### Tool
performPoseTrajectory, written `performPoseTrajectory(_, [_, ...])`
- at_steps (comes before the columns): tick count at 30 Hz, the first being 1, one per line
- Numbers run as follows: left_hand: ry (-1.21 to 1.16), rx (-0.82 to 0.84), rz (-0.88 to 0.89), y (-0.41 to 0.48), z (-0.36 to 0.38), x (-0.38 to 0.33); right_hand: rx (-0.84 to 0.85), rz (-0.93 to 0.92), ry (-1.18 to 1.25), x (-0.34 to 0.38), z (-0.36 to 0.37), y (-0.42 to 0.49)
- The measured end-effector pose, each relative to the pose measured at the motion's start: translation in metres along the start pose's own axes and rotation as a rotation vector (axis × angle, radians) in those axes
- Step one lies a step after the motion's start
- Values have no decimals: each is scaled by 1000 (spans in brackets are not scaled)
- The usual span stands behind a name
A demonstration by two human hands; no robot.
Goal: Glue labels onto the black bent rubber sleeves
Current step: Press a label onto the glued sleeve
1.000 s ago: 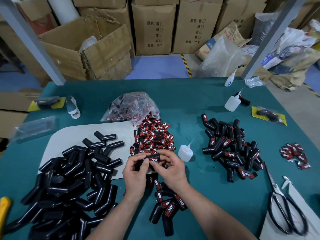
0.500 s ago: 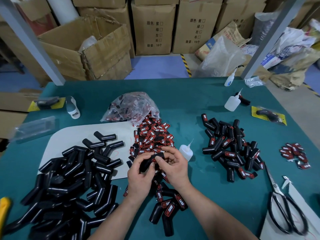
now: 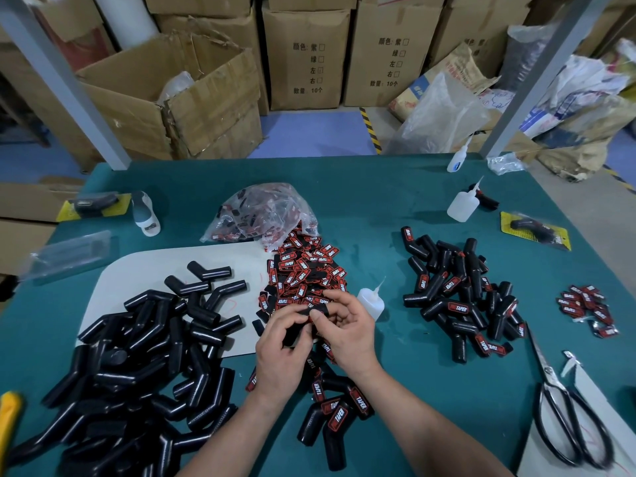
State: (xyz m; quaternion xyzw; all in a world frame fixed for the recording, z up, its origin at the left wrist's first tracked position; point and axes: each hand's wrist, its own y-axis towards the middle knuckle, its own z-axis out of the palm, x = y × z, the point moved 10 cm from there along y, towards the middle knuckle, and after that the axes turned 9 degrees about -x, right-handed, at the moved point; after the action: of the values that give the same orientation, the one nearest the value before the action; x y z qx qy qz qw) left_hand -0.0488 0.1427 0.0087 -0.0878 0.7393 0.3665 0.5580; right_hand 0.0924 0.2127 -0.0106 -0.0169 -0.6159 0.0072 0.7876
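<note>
Since a second ago the black bent sleeve [image 3: 309, 309] had been turned; its red label, then face-up, no longer showed. Sleeve sat mid-frame, off the desk [image 3: 378, 208], above the loose label pile [image 3: 306, 273]. Body gripped in the curled left hand [image 3: 280, 352], top end pinched by the right hand [image 3: 349, 333]. Step looked like pressing the label down: needed firm, even pressure along the edges, no sliding while glue set. Glue bottle [image 3: 371, 299] just right of the hands; bare sleeves [image 3: 137, 356] lower left, labelled ones [image 3: 461, 297] right.
</note>
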Motion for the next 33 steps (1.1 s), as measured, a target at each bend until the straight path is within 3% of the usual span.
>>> performPoseTrajectory(33, [-16, -6, -30, 0, -1, -1, -25, -33, -56, 7, -7, 1])
